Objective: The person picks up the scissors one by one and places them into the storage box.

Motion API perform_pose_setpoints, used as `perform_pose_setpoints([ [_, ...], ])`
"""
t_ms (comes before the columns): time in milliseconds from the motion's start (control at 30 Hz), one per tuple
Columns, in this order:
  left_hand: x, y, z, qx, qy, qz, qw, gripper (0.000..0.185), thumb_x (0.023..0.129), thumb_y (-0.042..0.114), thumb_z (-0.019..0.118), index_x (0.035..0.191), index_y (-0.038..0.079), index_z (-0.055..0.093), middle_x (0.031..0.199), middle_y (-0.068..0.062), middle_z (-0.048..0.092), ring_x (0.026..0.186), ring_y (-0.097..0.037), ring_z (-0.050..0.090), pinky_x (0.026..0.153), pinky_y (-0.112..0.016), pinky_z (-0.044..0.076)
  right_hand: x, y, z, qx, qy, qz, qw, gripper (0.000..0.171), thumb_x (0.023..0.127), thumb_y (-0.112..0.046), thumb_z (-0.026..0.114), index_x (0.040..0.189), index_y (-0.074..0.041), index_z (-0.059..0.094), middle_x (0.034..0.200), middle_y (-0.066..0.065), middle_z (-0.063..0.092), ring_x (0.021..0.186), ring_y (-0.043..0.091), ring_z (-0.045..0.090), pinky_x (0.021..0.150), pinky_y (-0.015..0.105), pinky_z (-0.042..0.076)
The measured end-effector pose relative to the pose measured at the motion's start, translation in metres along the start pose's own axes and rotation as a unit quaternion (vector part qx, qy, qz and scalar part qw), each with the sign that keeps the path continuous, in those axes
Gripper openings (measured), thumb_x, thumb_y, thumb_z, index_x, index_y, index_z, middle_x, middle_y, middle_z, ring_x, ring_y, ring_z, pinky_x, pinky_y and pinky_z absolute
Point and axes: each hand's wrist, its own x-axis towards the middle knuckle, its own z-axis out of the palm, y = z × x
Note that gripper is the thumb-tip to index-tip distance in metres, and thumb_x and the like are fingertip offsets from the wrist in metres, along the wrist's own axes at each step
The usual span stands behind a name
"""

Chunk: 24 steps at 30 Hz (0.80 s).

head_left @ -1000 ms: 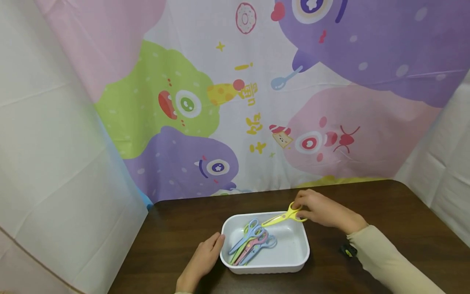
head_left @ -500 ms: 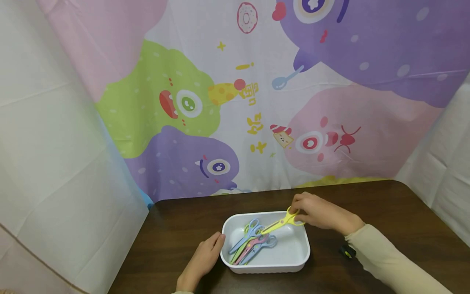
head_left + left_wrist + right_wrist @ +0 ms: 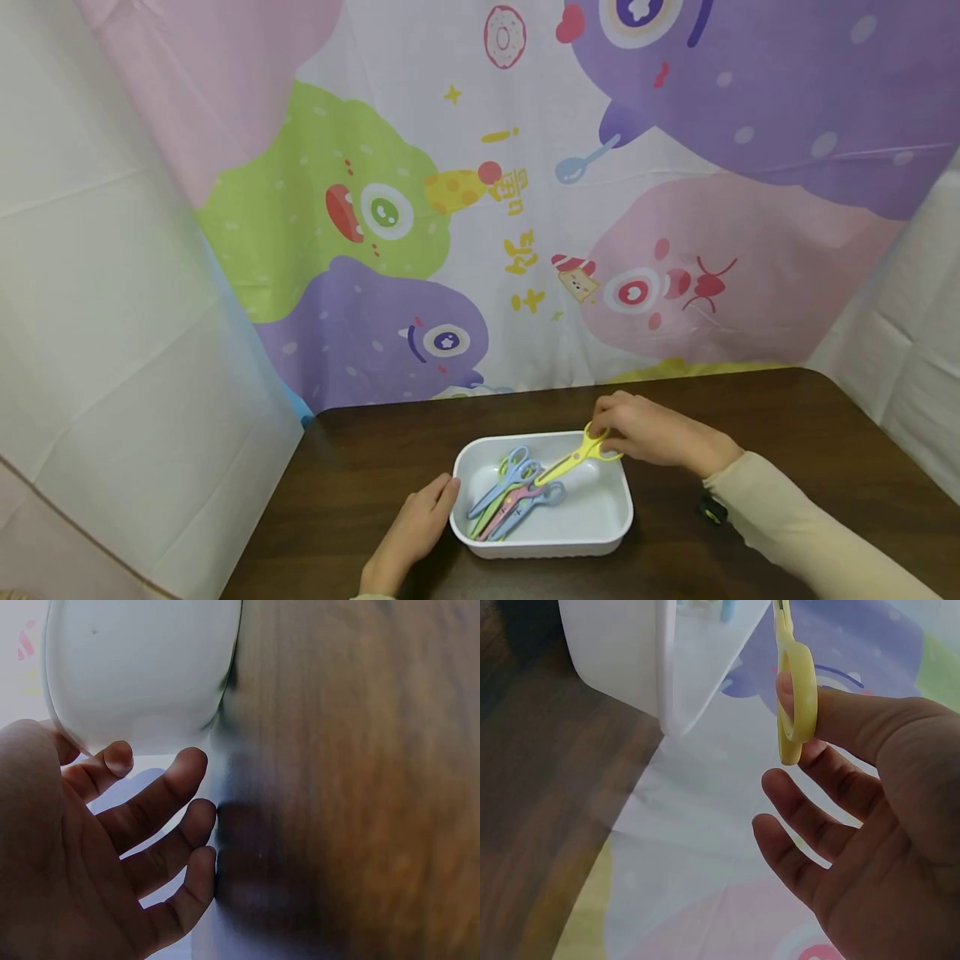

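A white tray (image 3: 611,521) sits on the dark wooden table (image 3: 787,417) and holds several pastel scissors (image 3: 517,496) in blue, pink and green. My right hand (image 3: 645,429) pinches the handle of a pair of yellow scissors (image 3: 573,457) over the tray's far right corner, blades slanting down into the tray. In the right wrist view the yellow scissors (image 3: 795,682) sit between thumb and forefinger beside the white tray (image 3: 630,652). My left hand (image 3: 416,525) rests with straight fingers against the tray's left wall; in the left wrist view the left hand (image 3: 112,825) touches the white tray (image 3: 142,667).
A small dark object (image 3: 708,508) with a yellow mark lies on the table right of the tray, by my right sleeve (image 3: 810,533). A cartoon-printed cloth (image 3: 525,208) hangs behind the table, with white sheets at both sides.
My right hand has moved the yellow scissors slightly left and down, so their blades now dip lower into the tray. The left hand has stayed against the tray.
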Motion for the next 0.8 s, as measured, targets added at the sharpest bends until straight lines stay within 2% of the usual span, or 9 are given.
perform_pose_setpoints([
  [367, 0.000, 0.000, -0.001, -0.006, 0.000, -0.001, 1.0000, 0.032, 0.111, 0.037, 0.044, 0.094, 0.015, 0.059, 0.076, 0.003, 0.052, 0.076, -0.014, 0.051, 0.068, -0.029, 0.041, 0.006, -0.006, 0.000, -0.020, 0.001, -0.033, 0.999, 0.016, 0.086, -0.013, 0.082, 0.102, -0.013, 0.079, 0.096, -0.003, 0.066, 0.090, 0.013, 0.058, 0.079, 0.033, 0.051],
  [600, -0.001, -0.001, 0.001, -0.005, 0.022, 0.047, 0.9986, 0.030, 0.112, 0.033, 0.041, 0.092, 0.017, 0.057, 0.076, 0.004, 0.053, 0.073, -0.013, 0.051, 0.063, -0.033, 0.040, 0.010, -0.012, 0.004, -0.019, -0.006, -0.035, 0.999, 0.015, 0.087, -0.012, 0.082, 0.102, -0.013, 0.079, 0.096, -0.003, 0.065, 0.092, 0.014, 0.059, 0.082, 0.033, 0.052],
  [800, 0.000, -0.001, 0.000, -0.010, 0.002, 0.007, 0.9999, 0.033, 0.111, 0.039, 0.043, 0.092, 0.017, 0.059, 0.075, 0.003, 0.053, 0.076, -0.013, 0.052, 0.067, -0.029, 0.042, 0.015, -0.018, 0.008, -0.025, 0.002, -0.061, 0.998, 0.016, 0.085, -0.011, 0.083, 0.100, -0.013, 0.078, 0.095, -0.003, 0.065, 0.092, 0.016, 0.060, 0.081, 0.032, 0.051],
])
